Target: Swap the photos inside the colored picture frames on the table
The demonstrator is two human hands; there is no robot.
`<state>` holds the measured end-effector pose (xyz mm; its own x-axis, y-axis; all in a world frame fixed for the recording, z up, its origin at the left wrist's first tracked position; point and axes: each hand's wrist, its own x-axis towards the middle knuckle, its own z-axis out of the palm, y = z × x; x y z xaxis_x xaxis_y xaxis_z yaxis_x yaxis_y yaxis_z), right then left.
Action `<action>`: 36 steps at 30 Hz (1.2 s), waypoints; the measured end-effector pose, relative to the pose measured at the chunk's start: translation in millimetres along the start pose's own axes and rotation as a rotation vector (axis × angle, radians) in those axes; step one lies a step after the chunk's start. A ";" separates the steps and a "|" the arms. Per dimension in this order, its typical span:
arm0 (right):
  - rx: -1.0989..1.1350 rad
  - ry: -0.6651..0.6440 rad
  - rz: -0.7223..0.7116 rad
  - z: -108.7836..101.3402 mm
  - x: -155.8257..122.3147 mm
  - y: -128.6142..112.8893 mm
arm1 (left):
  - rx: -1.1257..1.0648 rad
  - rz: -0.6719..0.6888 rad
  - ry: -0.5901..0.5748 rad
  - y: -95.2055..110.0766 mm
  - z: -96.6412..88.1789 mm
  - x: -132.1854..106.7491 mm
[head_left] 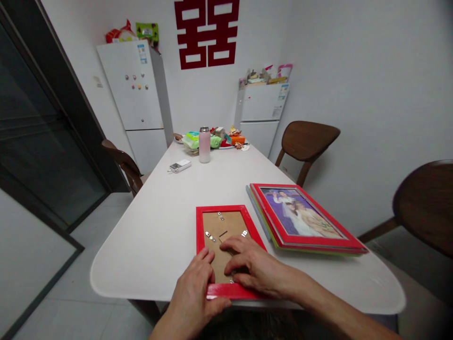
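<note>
A red picture frame (222, 210) lies face down at the near edge of the white table (159, 226), its brown backing board and small metal clips showing. My left hand (196, 283) grips the frame's near left edge, thumb on the backing board. My right hand (256, 267) rests on the backing board with its fingers curled and pressing near a clip at the lower right. To the right lies a stack of red frames (304, 217), face up, the top one holding a photo.
At the table's far end stand a pink bottle (204, 145), a small silver device (180, 165) and a clutter of packets. Brown chairs (306, 139) stand at the right and left sides. Two white fridges (136, 94) stand against the far wall.
</note>
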<state>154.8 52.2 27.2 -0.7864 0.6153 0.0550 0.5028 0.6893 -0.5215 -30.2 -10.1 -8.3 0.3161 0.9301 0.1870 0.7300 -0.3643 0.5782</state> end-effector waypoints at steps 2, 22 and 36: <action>-0.024 0.047 0.015 5.1 -0.2 -2.1 | 0.001 -0.003 0.004 -0.8 0.6 0.5; -0.283 0.379 0.414 14.8 88.3 43.6 | -0.025 0.004 0.006 -2.6 -0.2 1.1; -0.191 0.334 0.354 20.3 -0.1 8.6 | -0.121 -0.019 0.028 -3.7 1.5 -3.2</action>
<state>151.9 50.3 5.5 -0.4149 0.8902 0.1880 0.7981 0.4553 -0.3946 -33.0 -11.8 -12.2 0.2844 0.9384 0.1961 0.6568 -0.3397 0.6732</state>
